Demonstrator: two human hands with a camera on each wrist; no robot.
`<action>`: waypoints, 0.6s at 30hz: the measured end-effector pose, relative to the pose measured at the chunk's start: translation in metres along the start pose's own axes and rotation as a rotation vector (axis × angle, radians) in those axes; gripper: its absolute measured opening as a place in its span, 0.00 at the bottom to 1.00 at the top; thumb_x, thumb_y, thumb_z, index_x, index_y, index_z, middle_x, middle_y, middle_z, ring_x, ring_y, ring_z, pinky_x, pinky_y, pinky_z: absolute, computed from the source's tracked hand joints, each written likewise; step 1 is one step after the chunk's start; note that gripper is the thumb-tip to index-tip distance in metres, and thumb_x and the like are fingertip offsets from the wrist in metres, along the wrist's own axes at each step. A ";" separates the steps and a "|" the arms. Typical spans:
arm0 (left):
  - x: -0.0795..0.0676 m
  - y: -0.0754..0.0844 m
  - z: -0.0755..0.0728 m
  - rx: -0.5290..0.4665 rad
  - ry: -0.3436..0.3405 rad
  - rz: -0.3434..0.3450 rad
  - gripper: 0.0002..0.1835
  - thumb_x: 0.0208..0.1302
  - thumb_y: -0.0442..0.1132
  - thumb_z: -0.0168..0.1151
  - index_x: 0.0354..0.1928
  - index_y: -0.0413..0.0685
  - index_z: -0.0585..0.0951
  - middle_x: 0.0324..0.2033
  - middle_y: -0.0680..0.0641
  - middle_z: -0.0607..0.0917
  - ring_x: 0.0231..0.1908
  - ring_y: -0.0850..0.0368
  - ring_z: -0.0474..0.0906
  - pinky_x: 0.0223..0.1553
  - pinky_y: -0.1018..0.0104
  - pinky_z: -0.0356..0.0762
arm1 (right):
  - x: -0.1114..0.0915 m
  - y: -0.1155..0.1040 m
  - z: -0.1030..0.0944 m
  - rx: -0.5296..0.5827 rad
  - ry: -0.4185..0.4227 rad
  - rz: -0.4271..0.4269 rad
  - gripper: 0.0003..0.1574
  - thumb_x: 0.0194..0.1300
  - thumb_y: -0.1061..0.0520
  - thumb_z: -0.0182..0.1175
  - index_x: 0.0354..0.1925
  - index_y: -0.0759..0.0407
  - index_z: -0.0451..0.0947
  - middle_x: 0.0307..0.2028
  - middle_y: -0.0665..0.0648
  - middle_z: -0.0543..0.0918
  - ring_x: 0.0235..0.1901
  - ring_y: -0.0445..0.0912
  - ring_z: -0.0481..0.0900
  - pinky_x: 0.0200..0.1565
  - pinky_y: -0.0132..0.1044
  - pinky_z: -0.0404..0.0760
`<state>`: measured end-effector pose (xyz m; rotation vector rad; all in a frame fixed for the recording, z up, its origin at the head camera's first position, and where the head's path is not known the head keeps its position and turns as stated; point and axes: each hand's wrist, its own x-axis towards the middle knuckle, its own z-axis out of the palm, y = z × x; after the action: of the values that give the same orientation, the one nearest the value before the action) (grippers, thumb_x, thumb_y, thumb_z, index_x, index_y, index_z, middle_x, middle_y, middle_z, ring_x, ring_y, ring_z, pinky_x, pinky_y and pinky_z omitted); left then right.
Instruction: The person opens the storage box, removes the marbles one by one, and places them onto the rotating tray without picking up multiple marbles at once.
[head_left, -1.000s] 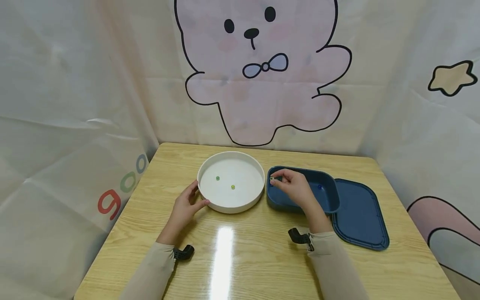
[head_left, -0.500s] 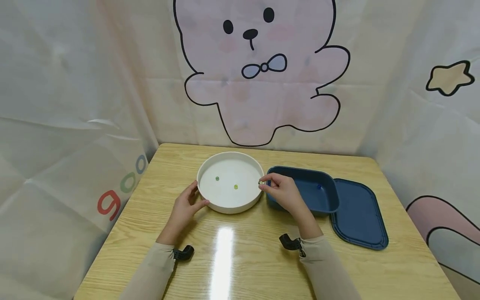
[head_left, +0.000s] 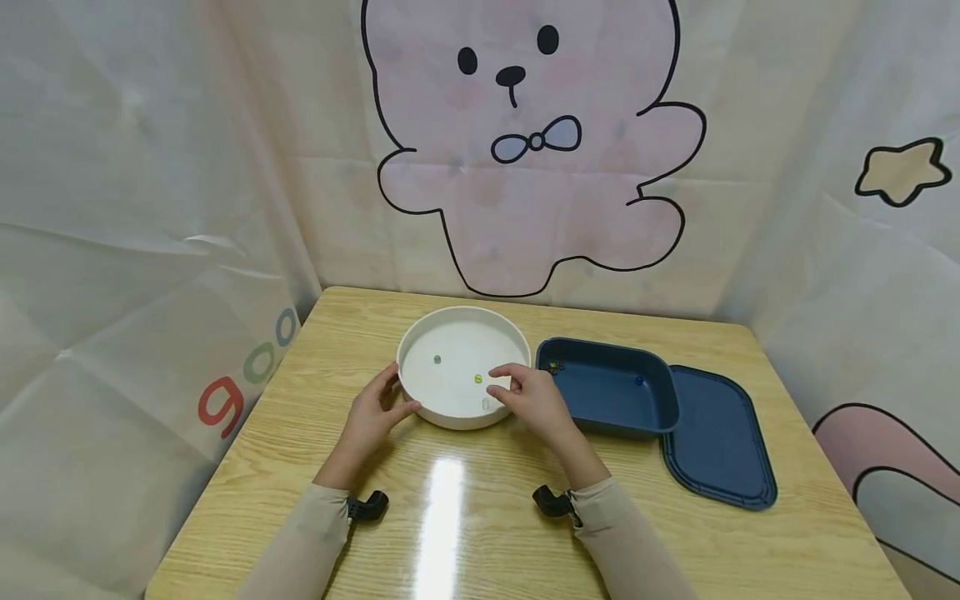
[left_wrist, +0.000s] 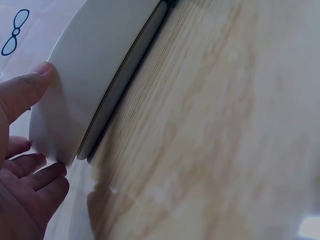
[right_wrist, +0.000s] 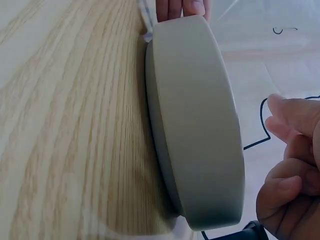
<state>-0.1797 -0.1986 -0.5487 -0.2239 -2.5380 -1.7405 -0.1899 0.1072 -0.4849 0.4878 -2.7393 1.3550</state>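
Note:
A round white dish (head_left: 450, 422) stands on the table, and my left hand (head_left: 372, 410) rests against its left outer wall. In the left wrist view the thumb (left_wrist: 42, 72) is at the rim and the fingers touch the side. My right hand (head_left: 531, 402) is over the dish's right side, thumb and index finger parted with nothing between them. Inside the dish lie a green marble (head_left: 437, 359), a yellow marble (head_left: 477, 378) and, just below the right fingertips, a small clear, blurred piece (head_left: 485, 403).
Right of the dish is a dark blue box (head_left: 607, 421), holding a blue marble (head_left: 640, 381) and several coloured marbles (head_left: 553, 367) in its left corner. Its blue lid (head_left: 720, 442) lies flat beside it. A printed curtain (head_left: 525, 217) hangs behind the wooden table (head_left: 360, 550).
My right hand has moved left from the box to over the dish and let go of a small piece, now in the dish. The yellow marble has rolled right. My left hand has stayed put.

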 end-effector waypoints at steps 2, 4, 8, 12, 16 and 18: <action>0.000 0.000 0.001 0.004 -0.003 0.004 0.49 0.61 0.47 0.76 0.79 0.45 0.60 0.77 0.41 0.64 0.75 0.43 0.62 0.74 0.52 0.65 | -0.001 0.001 -0.003 -0.010 0.001 -0.008 0.14 0.68 0.48 0.70 0.51 0.46 0.87 0.15 0.49 0.65 0.15 0.43 0.59 0.18 0.32 0.59; 0.000 0.001 0.001 0.002 -0.003 0.005 0.49 0.61 0.46 0.76 0.79 0.45 0.60 0.77 0.42 0.64 0.75 0.44 0.62 0.75 0.52 0.65 | -0.001 0.002 -0.008 -0.024 0.008 -0.022 0.14 0.68 0.47 0.70 0.51 0.45 0.87 0.16 0.48 0.64 0.15 0.43 0.59 0.19 0.32 0.59; -0.001 0.003 0.002 -0.013 -0.004 0.013 0.47 0.63 0.43 0.75 0.79 0.45 0.61 0.77 0.41 0.63 0.76 0.44 0.61 0.75 0.51 0.63 | -0.001 0.002 -0.025 -0.045 0.030 -0.042 0.14 0.68 0.46 0.70 0.51 0.44 0.86 0.16 0.47 0.62 0.15 0.42 0.58 0.19 0.32 0.59; -0.003 0.006 0.003 -0.010 -0.006 -0.001 0.47 0.63 0.42 0.75 0.79 0.45 0.60 0.78 0.42 0.63 0.76 0.43 0.60 0.76 0.50 0.63 | -0.002 0.004 -0.043 -0.038 0.065 -0.048 0.14 0.67 0.47 0.70 0.51 0.45 0.87 0.16 0.47 0.62 0.15 0.42 0.59 0.19 0.33 0.61; -0.004 0.008 0.001 0.008 -0.006 -0.021 0.48 0.63 0.44 0.75 0.80 0.46 0.60 0.78 0.42 0.63 0.76 0.43 0.60 0.76 0.47 0.62 | -0.002 0.009 -0.059 -0.027 0.099 -0.052 0.15 0.68 0.48 0.70 0.52 0.48 0.87 0.16 0.48 0.60 0.14 0.43 0.57 0.19 0.35 0.61; -0.004 0.008 0.001 0.014 -0.006 -0.027 0.48 0.63 0.45 0.75 0.80 0.46 0.59 0.78 0.42 0.63 0.76 0.43 0.60 0.76 0.46 0.62 | -0.002 0.012 -0.067 -0.024 0.120 -0.046 0.16 0.68 0.49 0.70 0.52 0.50 0.87 0.16 0.48 0.59 0.13 0.44 0.56 0.19 0.35 0.62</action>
<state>-0.1749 -0.1955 -0.5420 -0.1960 -2.5681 -1.7333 -0.1979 0.1667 -0.4533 0.4506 -2.6290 1.2943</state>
